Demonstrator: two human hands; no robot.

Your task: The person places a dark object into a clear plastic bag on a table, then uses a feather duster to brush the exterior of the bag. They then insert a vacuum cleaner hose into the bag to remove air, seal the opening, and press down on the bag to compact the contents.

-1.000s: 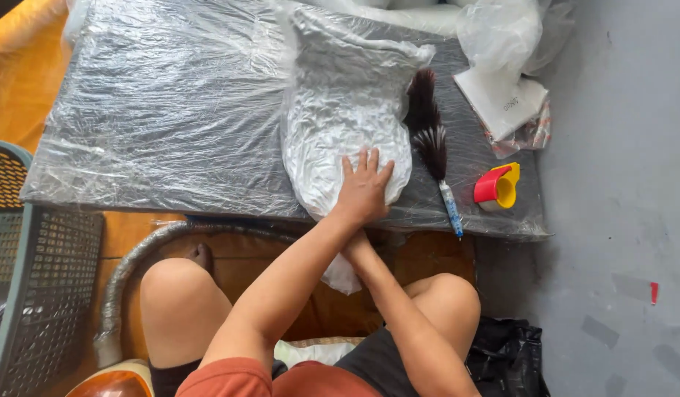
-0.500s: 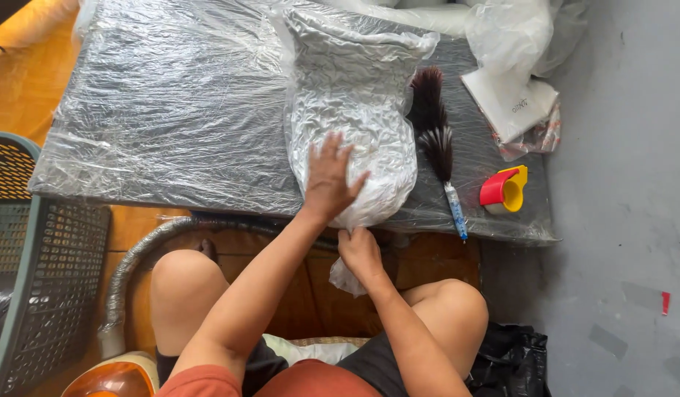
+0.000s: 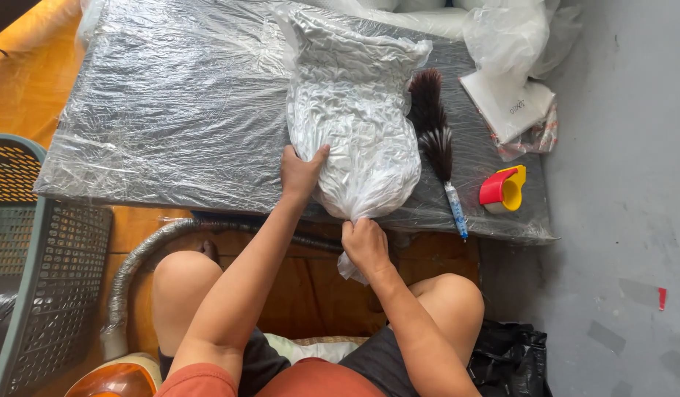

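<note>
A crumpled clear plastic bag [image 3: 355, 117] with grey-white contents lies on a low table [image 3: 163, 110] covered in plastic film. My left hand [image 3: 301, 172] presses flat on the bag's left lower side, fingers spread. At the table's near edge my right hand [image 3: 365, 245] is closed around the bag's twisted neck, and a tail of plastic hangs below the fist.
A dark feather duster [image 3: 437, 143] with a blue handle lies right of the bag. A red and yellow tape dispenser [image 3: 504, 188] sits near the table's right edge. A grey hose [image 3: 138, 261] runs under the table. A mesh basket [image 3: 38, 265] stands at left.
My left hand slid from the bag's lower middle to its left side. My right hand came out from under it and now grips the bag's neck at the table edge.
</note>
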